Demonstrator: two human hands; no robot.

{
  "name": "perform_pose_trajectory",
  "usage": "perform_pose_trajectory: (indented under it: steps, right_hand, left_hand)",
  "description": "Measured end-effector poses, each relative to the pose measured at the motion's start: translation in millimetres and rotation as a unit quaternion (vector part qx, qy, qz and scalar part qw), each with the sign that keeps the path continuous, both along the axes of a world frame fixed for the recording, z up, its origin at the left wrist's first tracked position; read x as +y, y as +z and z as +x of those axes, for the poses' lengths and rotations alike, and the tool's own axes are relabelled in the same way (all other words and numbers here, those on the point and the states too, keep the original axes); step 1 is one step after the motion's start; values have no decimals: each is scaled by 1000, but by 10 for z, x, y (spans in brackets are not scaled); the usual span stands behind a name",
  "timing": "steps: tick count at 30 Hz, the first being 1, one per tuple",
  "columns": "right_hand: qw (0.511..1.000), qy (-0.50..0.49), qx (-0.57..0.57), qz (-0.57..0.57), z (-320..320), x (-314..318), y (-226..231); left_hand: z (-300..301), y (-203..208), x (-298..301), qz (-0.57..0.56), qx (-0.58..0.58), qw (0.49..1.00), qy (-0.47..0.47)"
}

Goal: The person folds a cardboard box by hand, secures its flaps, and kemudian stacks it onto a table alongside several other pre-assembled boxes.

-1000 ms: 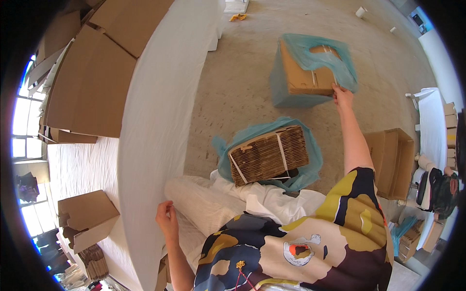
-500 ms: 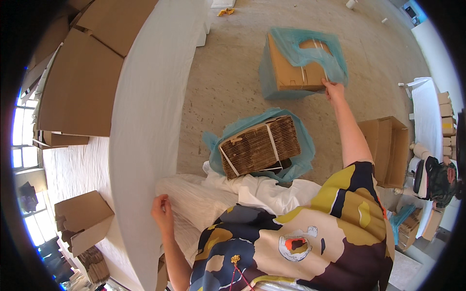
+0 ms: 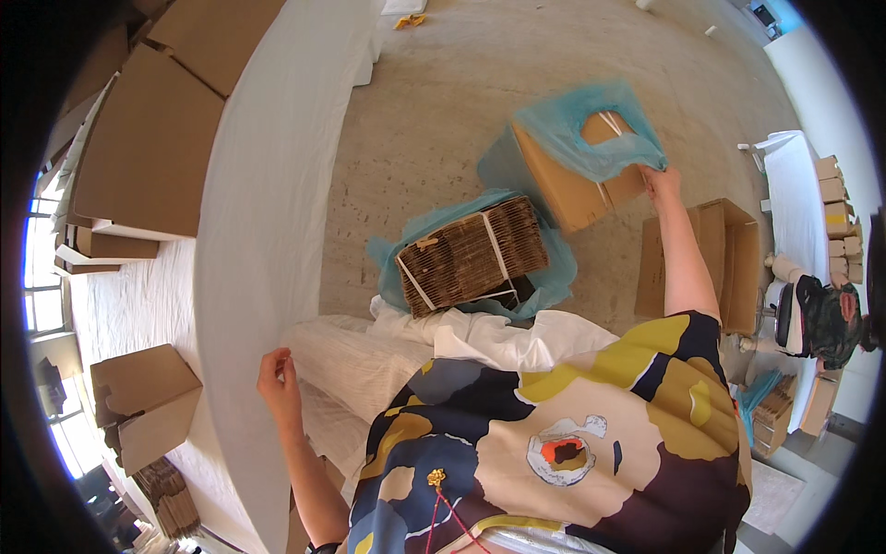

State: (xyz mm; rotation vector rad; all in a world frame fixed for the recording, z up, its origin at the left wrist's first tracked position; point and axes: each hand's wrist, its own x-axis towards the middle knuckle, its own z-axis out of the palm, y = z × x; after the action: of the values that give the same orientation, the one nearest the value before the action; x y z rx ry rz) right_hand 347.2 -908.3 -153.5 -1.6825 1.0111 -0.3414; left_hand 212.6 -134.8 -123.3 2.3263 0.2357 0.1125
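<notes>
At the far right my right hand (image 3: 662, 187) is closed on the gathered edge of a thin blue plastic bag (image 3: 591, 152). The bag lies over a brown cardboard box (image 3: 554, 180) on the floor, with white straps showing through its opening. That box sits at an angle, one corner toward me. Nearer to me, a strapped bundle of flattened corrugated cardboard (image 3: 471, 254) rests in another blue plastic bag (image 3: 560, 282). My left hand (image 3: 279, 379) hangs beside the white-covered table, fingers loosely bent and apart, with nothing seen in it.
Along my left runs a long table under a white cloth (image 3: 268, 185), with large cardboard boxes (image 3: 152, 138) and an open carton (image 3: 148, 402) on it. An open empty box (image 3: 701, 263) stands right of my right forearm. Another white-covered table (image 3: 803, 194) is at far right.
My right hand has pulled the bagged box nearer and turned it, so its corner now points toward me. My left hand stays free beside the table. The whole view has shifted slightly.
</notes>
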Motion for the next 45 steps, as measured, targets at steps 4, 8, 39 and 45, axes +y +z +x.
perform_pose_trajectory:
  steps: [4,8,39,45]
  right_hand:
    - [1000,-12,18,-6,-367,-436,-77]
    - [983,-91,125,-102,-962,-1152,-380]
    - [811,201,139,-532,-418,-415,1104]
    - [759,380,359,-388,-224,798,-5]
  left_hand:
    - [-57,-97,174,-2,-13,1000,15]
    - [-17,13,157,-4,1,1000,19]
    - [485,-404,-782,-90,101,987,-88]
    - [534,-558,-1243,-129,173,970,-110]
